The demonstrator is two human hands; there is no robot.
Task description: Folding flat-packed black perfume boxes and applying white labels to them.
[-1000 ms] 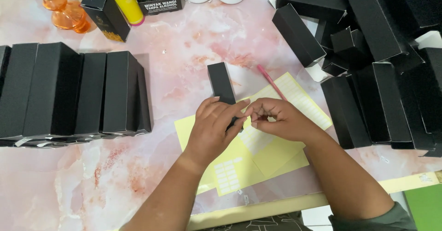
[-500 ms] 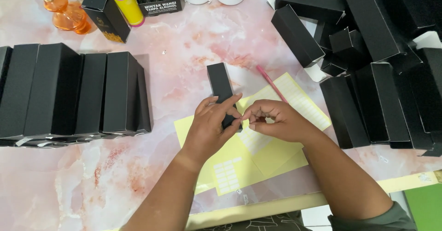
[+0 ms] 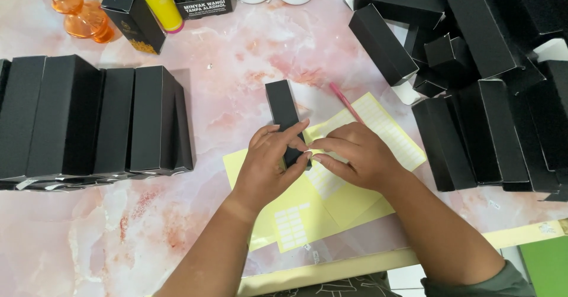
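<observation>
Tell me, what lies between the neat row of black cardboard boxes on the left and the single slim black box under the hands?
In the head view, only bare pink marble tabletop lies between the row of black boxes and the slim black box.

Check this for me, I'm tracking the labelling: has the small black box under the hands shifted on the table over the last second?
No. The small black box keeps its place and angle beside the pink pen and yellow sticker sheets.
</observation>
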